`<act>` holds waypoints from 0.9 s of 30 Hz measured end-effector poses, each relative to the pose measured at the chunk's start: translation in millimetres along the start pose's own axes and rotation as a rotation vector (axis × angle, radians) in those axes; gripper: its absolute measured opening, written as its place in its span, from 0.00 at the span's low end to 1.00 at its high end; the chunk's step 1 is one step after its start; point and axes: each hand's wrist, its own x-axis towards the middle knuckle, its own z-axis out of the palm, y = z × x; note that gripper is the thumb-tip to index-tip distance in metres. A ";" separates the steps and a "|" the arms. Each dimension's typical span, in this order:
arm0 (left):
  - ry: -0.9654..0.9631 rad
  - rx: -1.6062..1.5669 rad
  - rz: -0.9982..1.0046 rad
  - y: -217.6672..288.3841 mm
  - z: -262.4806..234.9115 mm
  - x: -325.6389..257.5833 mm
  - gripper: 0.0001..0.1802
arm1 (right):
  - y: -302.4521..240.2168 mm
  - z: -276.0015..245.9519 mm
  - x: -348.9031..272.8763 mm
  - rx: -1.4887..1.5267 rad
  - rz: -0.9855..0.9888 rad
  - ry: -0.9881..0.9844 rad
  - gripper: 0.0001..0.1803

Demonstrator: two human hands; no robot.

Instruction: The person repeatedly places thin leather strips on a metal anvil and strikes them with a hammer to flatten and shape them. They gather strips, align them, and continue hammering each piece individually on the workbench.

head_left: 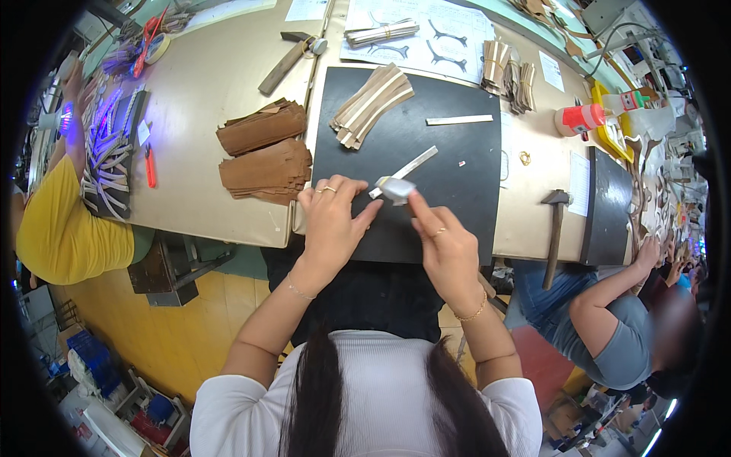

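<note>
My right hand [449, 247] is closed round the wooden handle of a hammer [397, 190], whose grey head is smeared by motion. The head hovers over or touches the lower end of a thin pale strip [417, 167] on the black mat [457, 152]; which, I cannot tell. My left hand [335, 209] rests at the mat's left edge, thumb and fingers apart, holding nothing. Its thumb lies close to the strip's lower end. A second pale strip [459, 120] lies farther back. Beyond my left hand is a fanned bundle of tan and cream strips [371, 105].
Brown leather stacks [266, 167] lie left of the mat, another hammer [285, 65] behind them. To the right lie a hammer [557, 228] and red bottle [580, 119]. Bundled strips [382, 32] top a printed sheet [449, 53]. Co-workers sit either side, one in a yellow shirt [61, 228].
</note>
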 end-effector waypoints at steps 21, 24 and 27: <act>-0.293 -1.102 0.705 167.1 -113.7 173.3 0.26 | 37.0 -11.3 -51.5 -0.041 0.330 0.158 0.26; -0.858 -1.269 0.985 215.0 -155.0 182.4 0.29 | 34.2 -4.3 -53.9 -0.103 0.307 0.184 0.26; -1.106 -1.255 1.113 252.4 -145.7 173.6 0.29 | 37.8 7.5 -55.8 -0.149 0.203 0.281 0.24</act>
